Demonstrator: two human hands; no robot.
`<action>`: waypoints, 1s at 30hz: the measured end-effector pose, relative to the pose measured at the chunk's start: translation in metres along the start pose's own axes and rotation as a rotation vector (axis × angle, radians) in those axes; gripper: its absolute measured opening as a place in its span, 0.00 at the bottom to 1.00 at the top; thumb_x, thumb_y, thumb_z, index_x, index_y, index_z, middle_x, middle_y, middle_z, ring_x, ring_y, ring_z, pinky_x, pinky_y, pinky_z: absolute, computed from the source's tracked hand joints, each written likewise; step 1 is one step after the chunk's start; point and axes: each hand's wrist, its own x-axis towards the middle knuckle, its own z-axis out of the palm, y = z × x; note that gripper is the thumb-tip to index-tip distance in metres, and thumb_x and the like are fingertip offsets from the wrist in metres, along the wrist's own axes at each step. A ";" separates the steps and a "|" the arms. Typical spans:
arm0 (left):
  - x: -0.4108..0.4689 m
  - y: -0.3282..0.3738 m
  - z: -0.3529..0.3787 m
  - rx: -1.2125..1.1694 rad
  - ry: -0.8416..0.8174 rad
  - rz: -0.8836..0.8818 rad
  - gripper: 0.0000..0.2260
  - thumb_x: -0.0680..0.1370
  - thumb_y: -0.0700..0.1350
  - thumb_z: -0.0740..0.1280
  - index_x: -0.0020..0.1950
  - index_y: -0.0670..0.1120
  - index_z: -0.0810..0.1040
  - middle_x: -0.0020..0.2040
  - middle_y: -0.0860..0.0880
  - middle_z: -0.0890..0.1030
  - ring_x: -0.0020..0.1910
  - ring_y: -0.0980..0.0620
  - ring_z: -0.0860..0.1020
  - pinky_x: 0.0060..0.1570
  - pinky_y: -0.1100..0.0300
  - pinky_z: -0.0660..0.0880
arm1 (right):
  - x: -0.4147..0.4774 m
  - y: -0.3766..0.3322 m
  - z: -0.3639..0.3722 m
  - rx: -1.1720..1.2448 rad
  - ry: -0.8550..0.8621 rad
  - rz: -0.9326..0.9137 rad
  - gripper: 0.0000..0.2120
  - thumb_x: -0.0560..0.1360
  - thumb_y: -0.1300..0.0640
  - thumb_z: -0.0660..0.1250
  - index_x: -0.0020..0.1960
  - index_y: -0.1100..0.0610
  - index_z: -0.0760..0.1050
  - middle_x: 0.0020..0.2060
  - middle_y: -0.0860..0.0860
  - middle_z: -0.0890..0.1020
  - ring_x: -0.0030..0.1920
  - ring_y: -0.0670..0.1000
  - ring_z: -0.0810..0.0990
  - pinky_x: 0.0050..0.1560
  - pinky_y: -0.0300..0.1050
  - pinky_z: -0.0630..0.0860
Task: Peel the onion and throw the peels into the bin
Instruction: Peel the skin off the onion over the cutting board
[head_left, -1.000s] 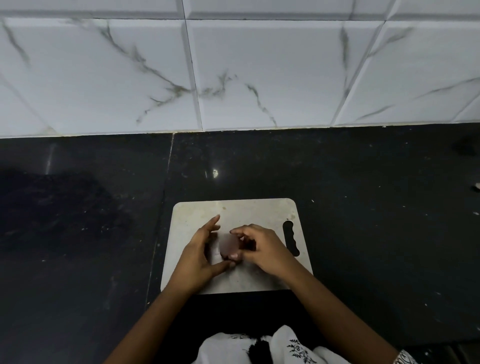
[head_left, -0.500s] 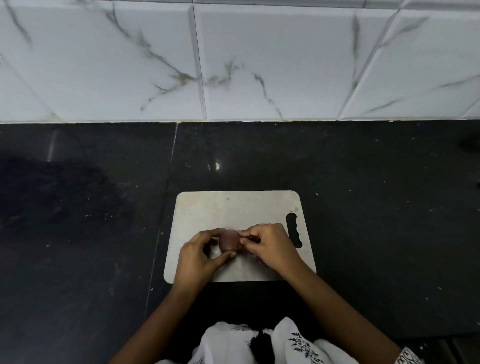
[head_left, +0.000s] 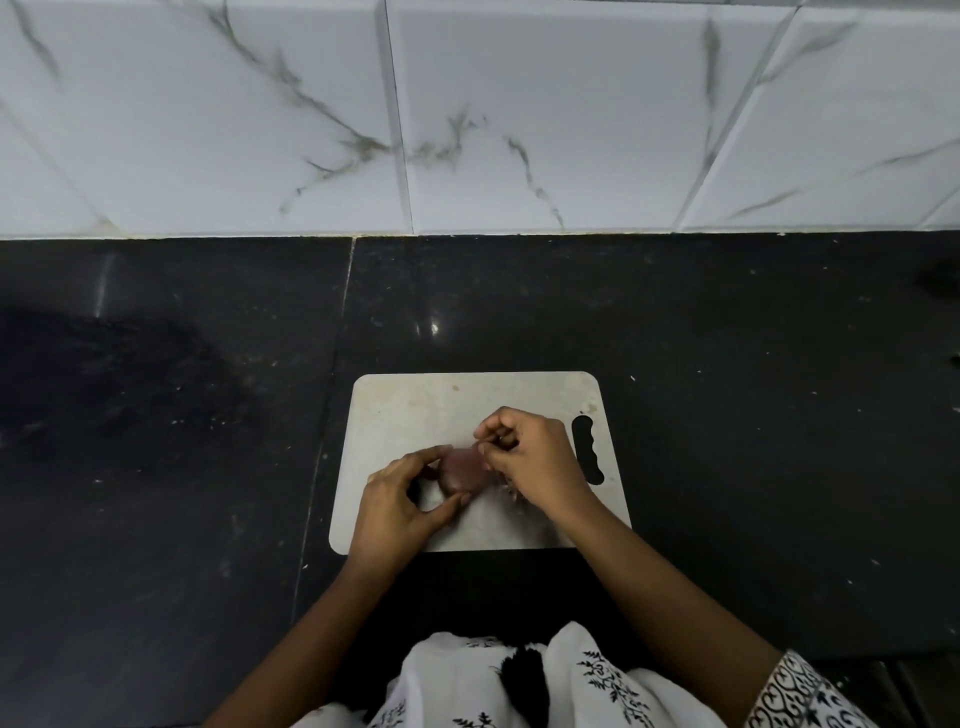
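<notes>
A small reddish onion (head_left: 461, 469) sits over the middle of a pale cutting board (head_left: 467, 400). My left hand (head_left: 397, 506) holds the onion from the left, index finger over its top and thumb under it. My right hand (head_left: 530, 462) is at the onion's right side, its fingertips pinching a thin strip of peel (head_left: 482, 448) at the onion's upper right edge. A few loose bits of peel (head_left: 514, 493) show under my right wrist. No bin is in view.
The board lies on a dark stone counter (head_left: 727, 415) with a seam (head_left: 332, 374) running left of the board. A white marble-tiled wall (head_left: 467, 114) rises behind. The board's handle slot (head_left: 588, 449) is at its right edge.
My right hand has lifted up and to the right, pulling a strip of peel away from the onion. My left hand's fingers have closed round the onion. The camera tilted slightly.
</notes>
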 end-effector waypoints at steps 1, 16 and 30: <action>0.000 0.000 0.000 0.003 -0.009 -0.001 0.25 0.66 0.60 0.70 0.61 0.53 0.78 0.49 0.61 0.79 0.46 0.64 0.77 0.49 0.65 0.74 | 0.003 -0.001 0.000 -0.020 0.000 -0.015 0.07 0.70 0.64 0.70 0.45 0.54 0.81 0.39 0.48 0.83 0.40 0.44 0.81 0.44 0.34 0.77; -0.002 0.004 0.000 -0.064 0.038 0.003 0.21 0.67 0.56 0.68 0.58 0.53 0.78 0.53 0.62 0.78 0.52 0.62 0.77 0.54 0.59 0.76 | 0.026 -0.002 -0.020 -0.169 -0.461 -0.117 0.14 0.72 0.62 0.69 0.56 0.52 0.80 0.52 0.49 0.79 0.51 0.47 0.78 0.52 0.35 0.72; 0.002 0.010 0.003 -0.244 0.025 -0.211 0.24 0.66 0.44 0.78 0.60 0.55 0.77 0.54 0.56 0.81 0.51 0.57 0.79 0.52 0.64 0.76 | 0.041 0.003 -0.020 -0.275 -0.111 -0.182 0.07 0.73 0.64 0.67 0.50 0.58 0.81 0.47 0.52 0.82 0.47 0.48 0.79 0.50 0.39 0.75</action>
